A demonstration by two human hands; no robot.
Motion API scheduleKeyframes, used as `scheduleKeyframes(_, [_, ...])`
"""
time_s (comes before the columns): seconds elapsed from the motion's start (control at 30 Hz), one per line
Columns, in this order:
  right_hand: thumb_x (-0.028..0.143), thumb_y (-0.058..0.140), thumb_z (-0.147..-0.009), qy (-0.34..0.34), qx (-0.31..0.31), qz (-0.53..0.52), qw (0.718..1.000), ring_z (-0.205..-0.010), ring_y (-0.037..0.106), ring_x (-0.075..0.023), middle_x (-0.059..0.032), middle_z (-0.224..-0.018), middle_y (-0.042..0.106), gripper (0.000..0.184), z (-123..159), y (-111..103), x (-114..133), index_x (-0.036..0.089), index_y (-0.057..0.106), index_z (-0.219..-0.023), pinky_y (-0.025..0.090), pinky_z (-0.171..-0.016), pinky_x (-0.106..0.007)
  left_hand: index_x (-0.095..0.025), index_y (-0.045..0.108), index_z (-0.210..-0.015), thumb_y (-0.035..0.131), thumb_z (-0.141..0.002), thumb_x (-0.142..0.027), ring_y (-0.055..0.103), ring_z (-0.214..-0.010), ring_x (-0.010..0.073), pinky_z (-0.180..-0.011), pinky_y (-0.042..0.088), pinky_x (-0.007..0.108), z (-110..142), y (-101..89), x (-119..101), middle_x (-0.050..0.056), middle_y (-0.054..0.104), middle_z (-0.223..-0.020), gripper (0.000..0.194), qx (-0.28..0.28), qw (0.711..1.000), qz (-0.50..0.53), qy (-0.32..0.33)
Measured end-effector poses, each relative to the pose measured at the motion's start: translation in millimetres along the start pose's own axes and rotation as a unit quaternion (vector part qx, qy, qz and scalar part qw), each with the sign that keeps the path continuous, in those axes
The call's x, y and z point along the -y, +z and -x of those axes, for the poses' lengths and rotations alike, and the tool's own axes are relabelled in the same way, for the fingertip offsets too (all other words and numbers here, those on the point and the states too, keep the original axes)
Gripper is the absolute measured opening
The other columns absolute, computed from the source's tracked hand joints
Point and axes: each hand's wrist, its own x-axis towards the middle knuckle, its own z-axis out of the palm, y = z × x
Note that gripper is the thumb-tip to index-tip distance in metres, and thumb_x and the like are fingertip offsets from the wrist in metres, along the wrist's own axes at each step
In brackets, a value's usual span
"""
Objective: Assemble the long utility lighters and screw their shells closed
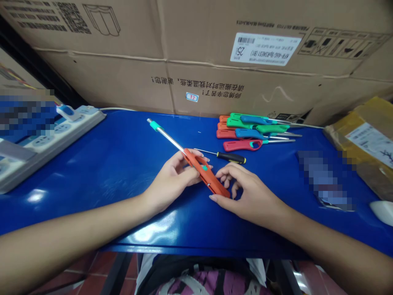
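So the left hand [167, 180] has a closed grip on an orange plastic long-necked lighter with a thin silver metal barrel [211, 178], thumb on the near side and fingertips poking out past the far side. The lighter sits slantwise between the two hands, above the bench, its barrel pointing forward and off to the left, beyond the left hand's fingers. There's a teal collar [155, 126] close to the barrel's tip, and a teal trigger [205, 168] shows in the handle's opening, just beside the left hand's fingertips.

The right hand [250, 188] is about half open, fingers curled and thumb apart from them, around the handle's butt end. Can't tell if it's actually touching.

Just ahead of the hands there's a thin-shafted screwdriver with a black and yellow handle [231, 157] lying on the glossy blue bench [101, 176]. Beyond that, ahead of the right hand, is a pile of red, orange, green and blue plastic lighters with metal barrels [250, 133]. Way off left of the left hand is a long white plastic power strip [55, 137]. Well out to the right of the right hand sits a brown parcel with yellow tape [359, 123], and a big brown cardboard box [123, 73] stands behind everything.
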Motion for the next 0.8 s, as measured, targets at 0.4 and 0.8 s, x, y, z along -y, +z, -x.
scheduleKeyframes(0.4, [0.027, 0.075, -0.078, 0.048, -0.01, -0.016, 0.999, -0.075, 0.057, -0.0127, -0.0013, -0.103, 0.065, 0.03, -0.6, -5.6, 1.9, 0.022, 0.059, -0.103, 0.053, -0.069, -0.031, -0.016, 0.062, -0.112, 0.071, -0.086, -0.01, 0.066, -0.113, 0.0184, -0.098, 0.056, 0.029, 0.2, -2.4, 0.7, 0.008, 0.066, -0.119, 0.028, 0.103, 0.974, -0.124, 0.158])
scheduleKeyframes(0.8, [0.023, 0.079, -0.075, 0.043, -0.018, 0.025, 0.999, -0.078, 0.058, -0.0149, -0.0017, -0.099, 0.068, 0.029, -0.2, -9.4, 5.6, 0.022, 0.062, -0.098, 0.052, -0.072, -0.032, -0.019, 0.06, -0.117, 0.069, -0.088, -0.009, 0.065, -0.117, 0.0194, -0.103, 0.054, 0.032, 1.8, -5.7, 3.4, 0.007, 0.066, -0.121, 0.032, 0.131, 0.967, -0.14, 0.167])
